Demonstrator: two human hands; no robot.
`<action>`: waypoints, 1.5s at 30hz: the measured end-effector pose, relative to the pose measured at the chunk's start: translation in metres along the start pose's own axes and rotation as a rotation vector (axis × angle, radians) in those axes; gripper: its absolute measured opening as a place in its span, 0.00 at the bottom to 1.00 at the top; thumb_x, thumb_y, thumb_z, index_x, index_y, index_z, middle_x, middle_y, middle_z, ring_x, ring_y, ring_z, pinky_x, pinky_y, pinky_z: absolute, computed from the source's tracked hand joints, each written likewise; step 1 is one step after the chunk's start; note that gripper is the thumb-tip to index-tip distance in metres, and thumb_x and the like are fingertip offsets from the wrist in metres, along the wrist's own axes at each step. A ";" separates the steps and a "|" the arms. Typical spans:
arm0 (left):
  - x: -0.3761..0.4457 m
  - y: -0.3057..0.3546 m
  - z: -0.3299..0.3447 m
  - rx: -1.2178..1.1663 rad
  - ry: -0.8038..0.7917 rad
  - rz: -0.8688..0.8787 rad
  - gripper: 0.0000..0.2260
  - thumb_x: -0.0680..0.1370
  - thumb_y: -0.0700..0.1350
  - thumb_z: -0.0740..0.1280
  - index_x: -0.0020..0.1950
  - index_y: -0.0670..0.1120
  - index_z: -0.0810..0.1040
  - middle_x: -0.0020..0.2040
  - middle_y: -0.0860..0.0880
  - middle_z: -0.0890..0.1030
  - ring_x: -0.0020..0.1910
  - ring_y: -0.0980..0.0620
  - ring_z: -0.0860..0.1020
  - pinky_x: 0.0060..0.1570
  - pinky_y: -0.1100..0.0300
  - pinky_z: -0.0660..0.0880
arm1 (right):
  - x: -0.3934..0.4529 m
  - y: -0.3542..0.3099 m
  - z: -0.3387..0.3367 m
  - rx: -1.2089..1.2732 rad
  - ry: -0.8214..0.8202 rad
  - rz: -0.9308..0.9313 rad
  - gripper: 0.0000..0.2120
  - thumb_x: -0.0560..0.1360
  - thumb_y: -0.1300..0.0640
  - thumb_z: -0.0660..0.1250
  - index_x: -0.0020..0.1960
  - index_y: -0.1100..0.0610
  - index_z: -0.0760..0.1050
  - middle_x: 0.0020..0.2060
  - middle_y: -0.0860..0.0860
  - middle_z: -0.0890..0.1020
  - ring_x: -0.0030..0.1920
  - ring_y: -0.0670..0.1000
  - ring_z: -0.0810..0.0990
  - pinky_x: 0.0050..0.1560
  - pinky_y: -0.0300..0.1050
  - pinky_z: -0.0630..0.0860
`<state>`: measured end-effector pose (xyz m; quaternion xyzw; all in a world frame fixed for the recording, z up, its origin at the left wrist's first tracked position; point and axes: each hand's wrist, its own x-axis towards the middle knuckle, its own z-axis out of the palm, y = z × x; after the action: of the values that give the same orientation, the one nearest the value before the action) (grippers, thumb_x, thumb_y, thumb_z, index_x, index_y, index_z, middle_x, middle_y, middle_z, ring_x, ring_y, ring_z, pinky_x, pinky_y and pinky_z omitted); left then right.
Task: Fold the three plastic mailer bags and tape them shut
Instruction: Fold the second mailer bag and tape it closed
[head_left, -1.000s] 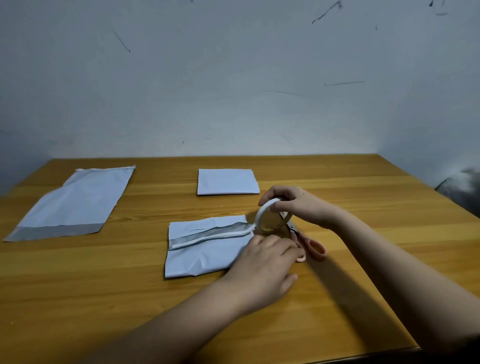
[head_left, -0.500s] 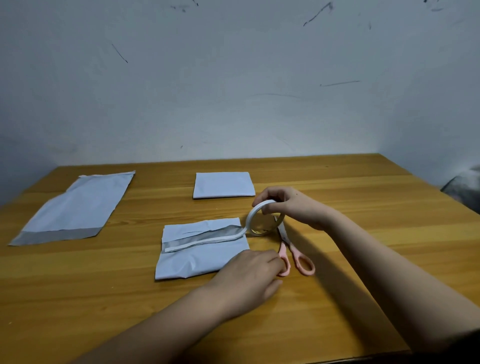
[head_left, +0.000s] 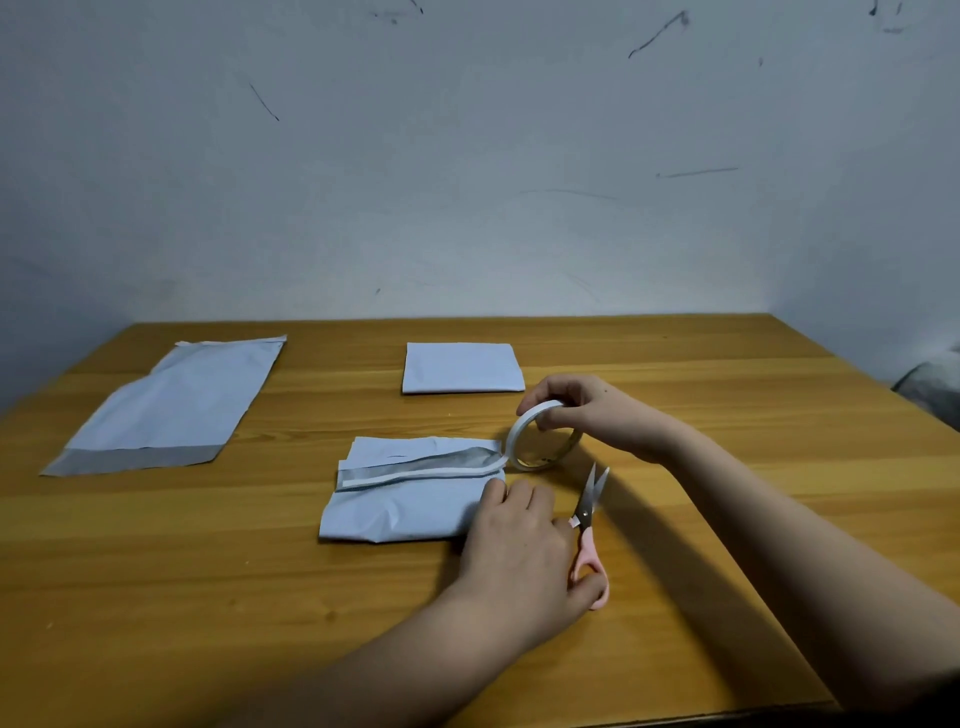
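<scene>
Wooden surface w/ three white plastic mailer bags on it. Half-folded mailer lying around the middle, a bit toward the near edge, grey adhesive flap showing across its top. Strip of white tape stuck along that flap, running off the right end up to the tape roll. Roll standing on edge just beside the mailer's far-right corner, touching the surface or nearly, can't tell which.

Right hand holding the roll from above, grip curled round the top of the ring, thumb inside it.

Left hand palm down over the mailer's near-right corner, fingertips resting on the plastic just below the tape. Grip partly closed on the pink-handled scissors, thumb side at the handle loops, rest of that hold hidden under the hand. Blades closed or nearly so, pointing toward the far edge, tips just beside the roll but apart from it.

Folded mailer, neat square, further back near the middle of the far edge. Flat unfolded mailer over by the far-left corner, angled, grey strip at its near end.

Scuffed pale wall behind.
</scene>
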<state>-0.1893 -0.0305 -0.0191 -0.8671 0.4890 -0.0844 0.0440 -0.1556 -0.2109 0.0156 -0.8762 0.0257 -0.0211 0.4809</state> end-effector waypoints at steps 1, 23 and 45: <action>0.001 0.003 -0.001 -0.001 -0.028 -0.028 0.27 0.78 0.64 0.52 0.62 0.44 0.74 0.58 0.43 0.72 0.59 0.44 0.67 0.58 0.47 0.60 | 0.000 0.000 0.000 -0.003 0.001 -0.001 0.09 0.76 0.64 0.64 0.51 0.54 0.80 0.51 0.50 0.82 0.50 0.45 0.79 0.56 0.43 0.75; -0.063 -0.073 -0.035 -1.061 -0.373 -0.240 0.06 0.76 0.47 0.69 0.44 0.47 0.74 0.34 0.48 0.83 0.31 0.54 0.82 0.31 0.65 0.75 | -0.005 0.001 0.002 0.019 0.029 0.006 0.08 0.76 0.66 0.64 0.51 0.60 0.79 0.51 0.56 0.82 0.42 0.41 0.79 0.48 0.35 0.74; -0.062 -0.062 -0.014 -1.994 -0.563 -0.664 0.23 0.72 0.65 0.62 0.40 0.44 0.74 0.32 0.47 0.77 0.24 0.55 0.75 0.21 0.66 0.70 | -0.008 0.000 0.019 0.025 0.156 0.019 0.07 0.75 0.53 0.70 0.46 0.58 0.82 0.38 0.47 0.82 0.36 0.37 0.75 0.37 0.28 0.69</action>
<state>-0.1717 0.0546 -0.0022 -0.5900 0.0513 0.5444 -0.5941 -0.1619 -0.1944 0.0052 -0.8656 0.0709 -0.0849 0.4884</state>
